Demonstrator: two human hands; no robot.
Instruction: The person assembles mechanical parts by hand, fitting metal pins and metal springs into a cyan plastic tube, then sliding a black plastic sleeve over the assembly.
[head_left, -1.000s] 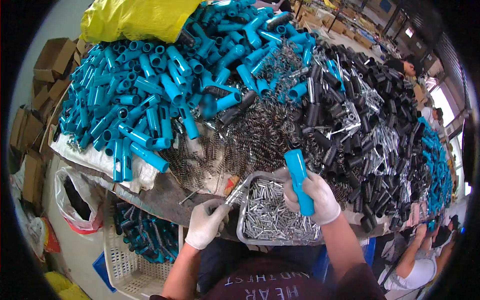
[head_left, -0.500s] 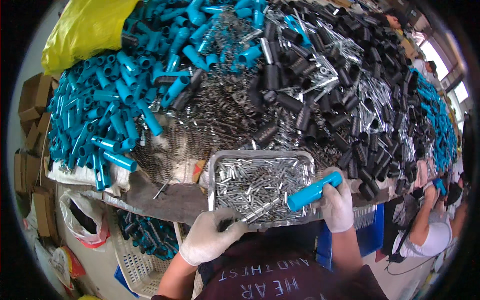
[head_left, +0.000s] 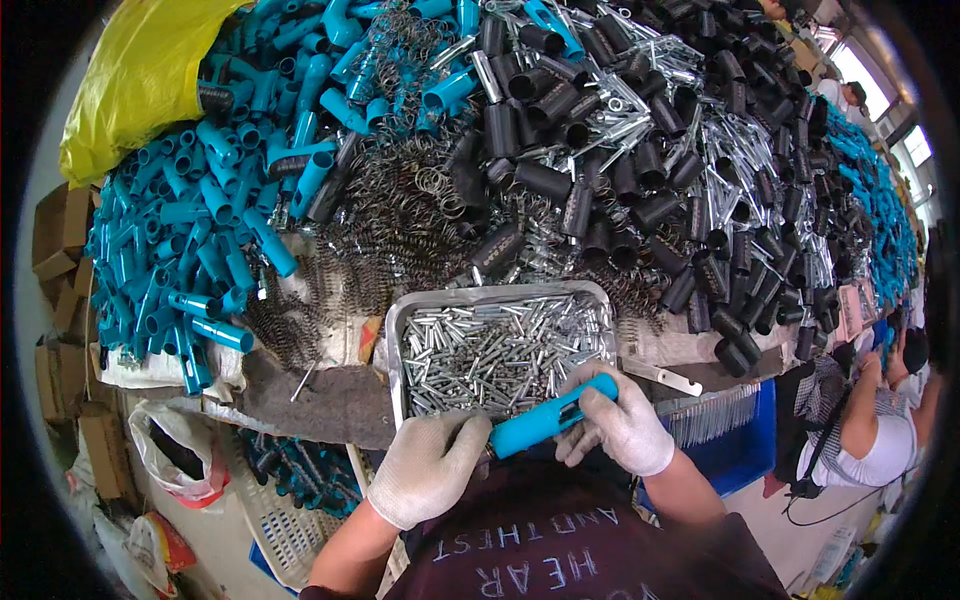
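Observation:
A slotted blue tube [head_left: 540, 422] is held at a slant between my gloved hands, above the front edge of the metal tray [head_left: 396, 360]. My right hand [head_left: 622, 425] grips its upper right end, thumb near the slot. Closed around its lower left end is my left hand [head_left: 428, 468]; a small dark part shows there, too hidden to name. Short silver metal pins [head_left: 480, 365] fill the tray.
Blue tubes [head_left: 200, 230] are heaped at left, coil springs [head_left: 400, 200] in the middle, black sleeves [head_left: 640, 200] and silver rods at right. A flat metal strip [head_left: 665, 378] lies right of the tray. A blue bin [head_left: 745, 440] and a white basket [head_left: 290, 530] stand below. Another person [head_left: 870, 430] works at right.
The blue tube has come down and left in my right hand to meet my left hand. The silver rod that my left hand held in view is now hidden. The view has shifted slightly.

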